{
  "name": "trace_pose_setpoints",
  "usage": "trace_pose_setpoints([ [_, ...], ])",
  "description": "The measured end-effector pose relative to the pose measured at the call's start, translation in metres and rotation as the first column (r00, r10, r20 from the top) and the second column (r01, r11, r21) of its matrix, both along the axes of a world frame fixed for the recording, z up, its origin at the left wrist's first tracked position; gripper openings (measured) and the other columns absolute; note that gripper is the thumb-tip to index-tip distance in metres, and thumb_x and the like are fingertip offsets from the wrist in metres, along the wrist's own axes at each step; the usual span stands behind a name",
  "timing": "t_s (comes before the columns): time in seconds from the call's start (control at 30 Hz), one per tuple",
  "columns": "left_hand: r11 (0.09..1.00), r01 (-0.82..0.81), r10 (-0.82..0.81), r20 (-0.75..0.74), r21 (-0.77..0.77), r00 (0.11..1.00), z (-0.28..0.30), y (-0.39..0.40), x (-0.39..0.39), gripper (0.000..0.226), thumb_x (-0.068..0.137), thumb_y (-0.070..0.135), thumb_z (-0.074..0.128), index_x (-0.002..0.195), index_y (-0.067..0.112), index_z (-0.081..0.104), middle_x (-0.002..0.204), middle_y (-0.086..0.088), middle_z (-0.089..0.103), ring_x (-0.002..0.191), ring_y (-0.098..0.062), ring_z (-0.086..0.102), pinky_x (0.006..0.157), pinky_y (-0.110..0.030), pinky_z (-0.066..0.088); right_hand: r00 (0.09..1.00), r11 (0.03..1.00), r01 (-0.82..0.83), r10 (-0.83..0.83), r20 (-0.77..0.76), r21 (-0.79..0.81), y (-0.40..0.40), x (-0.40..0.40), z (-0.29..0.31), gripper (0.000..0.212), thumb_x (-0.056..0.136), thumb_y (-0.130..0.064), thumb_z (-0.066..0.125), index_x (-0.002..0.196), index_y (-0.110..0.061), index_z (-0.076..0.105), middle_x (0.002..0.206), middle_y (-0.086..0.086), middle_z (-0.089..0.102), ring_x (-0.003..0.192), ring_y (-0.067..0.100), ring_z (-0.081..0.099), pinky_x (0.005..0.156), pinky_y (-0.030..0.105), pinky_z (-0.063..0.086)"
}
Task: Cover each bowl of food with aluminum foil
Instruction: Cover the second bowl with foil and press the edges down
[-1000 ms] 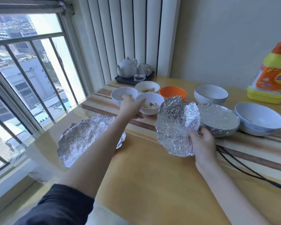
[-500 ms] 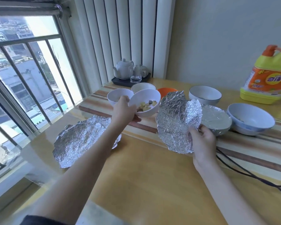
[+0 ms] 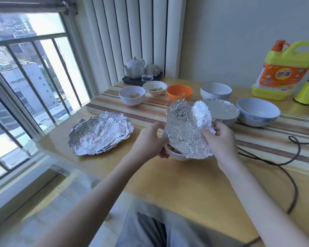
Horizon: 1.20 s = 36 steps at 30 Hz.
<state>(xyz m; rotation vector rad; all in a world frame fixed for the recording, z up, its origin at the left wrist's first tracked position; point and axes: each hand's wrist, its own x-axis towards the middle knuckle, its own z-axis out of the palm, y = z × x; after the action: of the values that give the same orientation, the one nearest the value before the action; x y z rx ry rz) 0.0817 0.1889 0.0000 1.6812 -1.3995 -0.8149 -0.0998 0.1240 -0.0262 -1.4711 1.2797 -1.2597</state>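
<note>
My left hand (image 3: 151, 139) grips a white bowl of food (image 3: 175, 154) by its left rim, near the middle of the wooden table (image 3: 168, 184). My right hand (image 3: 219, 138) pinches a crumpled foil sheet (image 3: 185, 129) that leans over the bowl and hides most of it. A stack of foil sheets (image 3: 100, 132) lies to the left. Behind stand two uncovered white bowls with food (image 3: 131, 95) (image 3: 155, 88), an orange bowl (image 3: 179, 92), two larger pale bowls (image 3: 215, 90) (image 3: 258, 111) and one foil-covered bowl (image 3: 221, 111).
A teapot and cups on a dark tray (image 3: 141, 72) stand at the back by the radiator. A yellow detergent jug (image 3: 284, 70) and a yellow roll (image 3: 307, 92) sit at the far right. A black cable (image 3: 282, 163) loops across the table's right side. A window is on the left.
My left hand has lifted the bowl from the back row and brought it toward me, down onto the table. My right hand has moved the foil sheet over the bowl.
</note>
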Motion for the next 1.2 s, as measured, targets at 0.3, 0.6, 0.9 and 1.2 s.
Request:
trace_pose_setpoints([
  [0.3, 0.984, -0.175, 0.171, -0.082, -0.043, 0.982, 0.000, 0.010, -0.004, 0.033, 0.102, 0.037, 0.039, 0.096, 0.013, 0.060, 0.065, -0.013, 0.062, 0.050, -0.026, 0.067, 0.048, -0.036, 0.056, 0.973, 0.992, 0.009, -0.039, -0.230, -0.128, 0.012, 0.009, 0.008, 0.032, 0.084, -0.018, 0.071, 0.108, -0.022, 0.050, 0.101, -0.004, 0.055, 0.091, 0.013, 0.050, 0.071, 0.023, 0.032],
  [0.6, 0.956, -0.279, 0.258, -0.186, -0.096, 0.948, -0.014, 0.007, 0.009, 0.014, 0.082, 0.009, 0.073, 0.091, 0.006, 0.063, 0.068, -0.014, 0.064, 0.049, -0.012, 0.061, 0.048, -0.026, 0.054, 0.977, 0.981, 0.115, -0.141, -0.162, -0.159, 0.010, 0.006, 0.000, 0.014, 0.090, -0.009, 0.059, 0.102, -0.013, 0.057, 0.064, -0.006, 0.053, 0.061, 0.013, 0.053, 0.062, 0.026, 0.042],
  [0.9, 0.950, -0.311, 0.278, -0.380, -0.029, 0.882, -0.021, 0.012, 0.011, 0.012, 0.086, 0.007, 0.069, 0.098, 0.006, 0.066, 0.068, -0.006, 0.066, 0.056, -0.012, 0.061, 0.054, -0.024, 0.053, 0.993, 0.992, 0.115, -0.115, -0.009, 0.044, 0.005, 0.000, -0.007, 0.015, 0.091, -0.014, 0.062, 0.104, -0.017, 0.067, 0.067, -0.003, 0.062, 0.050, 0.002, 0.049, 0.050, 0.017, 0.039],
  [1.2, 0.860, -0.267, 0.081, -0.400, -0.435, 0.913, 0.037, -0.006, 0.013, 0.017, 0.088, 0.003, 0.067, 0.080, 0.017, 0.065, 0.068, 0.010, 0.069, 0.062, -0.003, 0.064, 0.056, -0.019, 0.052, 0.998, 0.998, -0.056, 0.055, -0.002, -0.017, -0.008, -0.001, 0.059, 0.009, 0.088, -0.019, 0.067, 0.096, -0.014, 0.065, 0.066, 0.004, 0.048, 0.046, -0.001, 0.047, 0.047, 0.013, 0.041],
])
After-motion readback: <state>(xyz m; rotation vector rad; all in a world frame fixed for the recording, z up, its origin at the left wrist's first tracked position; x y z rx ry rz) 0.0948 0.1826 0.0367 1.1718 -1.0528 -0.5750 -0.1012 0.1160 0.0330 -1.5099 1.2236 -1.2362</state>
